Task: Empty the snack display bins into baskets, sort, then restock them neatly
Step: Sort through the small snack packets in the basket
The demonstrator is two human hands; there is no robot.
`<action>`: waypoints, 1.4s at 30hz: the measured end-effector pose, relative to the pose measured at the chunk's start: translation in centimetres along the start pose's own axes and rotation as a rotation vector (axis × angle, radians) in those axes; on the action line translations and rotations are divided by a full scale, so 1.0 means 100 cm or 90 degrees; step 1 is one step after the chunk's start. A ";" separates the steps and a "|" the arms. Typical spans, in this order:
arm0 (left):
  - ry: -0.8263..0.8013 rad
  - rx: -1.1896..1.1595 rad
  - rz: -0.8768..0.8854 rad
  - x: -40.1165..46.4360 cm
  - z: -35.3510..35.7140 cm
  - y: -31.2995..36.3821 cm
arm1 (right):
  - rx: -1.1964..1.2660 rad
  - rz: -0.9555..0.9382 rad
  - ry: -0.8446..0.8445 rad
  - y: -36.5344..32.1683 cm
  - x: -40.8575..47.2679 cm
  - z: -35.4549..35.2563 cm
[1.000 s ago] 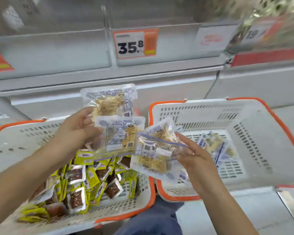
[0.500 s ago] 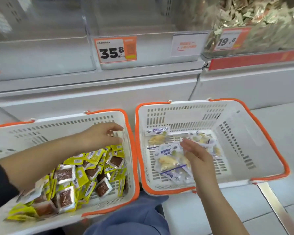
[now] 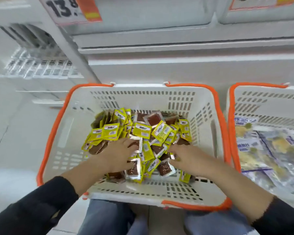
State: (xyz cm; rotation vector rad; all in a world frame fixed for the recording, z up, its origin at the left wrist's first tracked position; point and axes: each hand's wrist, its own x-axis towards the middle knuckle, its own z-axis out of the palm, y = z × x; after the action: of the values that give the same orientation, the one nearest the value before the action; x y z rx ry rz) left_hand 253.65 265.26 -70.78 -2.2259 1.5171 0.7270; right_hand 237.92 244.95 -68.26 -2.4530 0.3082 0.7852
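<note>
Both hands' fingers (image 3: 126, 146) lie buried among yellow packets (image 3: 143, 131).

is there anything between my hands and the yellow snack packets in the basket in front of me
Nothing visible. Both the left hand and the right hand are already down in the near basket, resting on the pile of yellow snack packets. No lid or cover sits over them.

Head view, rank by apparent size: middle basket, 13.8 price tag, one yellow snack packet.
1. Middle basket, by far.
2. 13.8 price tag, cropped at the top and farther away, so less sure.
3. Yellow snack packet.
</note>
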 end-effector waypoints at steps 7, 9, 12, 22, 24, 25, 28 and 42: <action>-0.033 0.257 0.222 0.040 0.045 0.017 | -0.163 -0.008 -0.033 -0.017 0.070 0.002; -0.018 0.286 0.185 0.048 0.048 0.015 | -0.207 -0.042 0.012 -0.022 0.087 0.005; 0.014 0.224 0.104 0.048 0.050 0.007 | -0.328 -0.074 0.038 -0.022 0.107 0.010; 0.460 0.070 -0.021 0.009 0.049 -0.053 | -0.392 0.095 0.016 0.015 0.099 0.008; 0.497 0.027 -0.096 0.002 0.052 -0.067 | -0.371 0.077 0.087 0.009 0.099 0.009; 0.499 -0.019 -0.127 -0.002 0.054 -0.075 | -0.356 0.061 0.141 0.005 0.098 0.010; 0.537 -0.189 -0.172 -0.014 0.052 -0.087 | -0.296 0.027 0.239 -0.010 0.095 0.013; 0.068 -0.593 -0.578 0.013 0.038 -0.054 | -0.089 -0.013 0.306 -0.023 0.091 0.026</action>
State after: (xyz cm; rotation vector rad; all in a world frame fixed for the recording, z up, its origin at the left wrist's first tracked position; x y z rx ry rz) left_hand 258.23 268.37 -74.61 -3.1969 -0.0289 1.1003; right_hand 244.88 247.87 -74.41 -2.7523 0.4138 0.2011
